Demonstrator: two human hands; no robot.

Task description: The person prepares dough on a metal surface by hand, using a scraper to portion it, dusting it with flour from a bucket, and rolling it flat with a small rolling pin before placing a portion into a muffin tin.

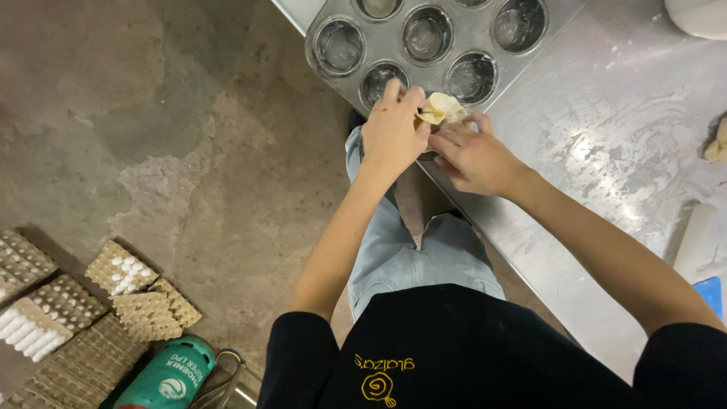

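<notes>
Both hands, left (pixel 392 132) and right (pixel 473 155), are pinching the dough (pixel 441 110) at the tin's (pixel 333 19) near edge, so it is probably risking tearing or slipping off the desk (pixel 606 151).

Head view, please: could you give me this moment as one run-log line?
left hand: pinching dough piece | right hand: on same dough | location: edge of muffin tray on steel table | cups: no dough

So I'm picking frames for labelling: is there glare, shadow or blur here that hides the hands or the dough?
Head view: overhead light glares off the steel table, right of the hands; left hand and right hand are evenly lit and sharp on the pale dough; muffin tray cups shine mildly; floor is dimmer but readable.
</notes>
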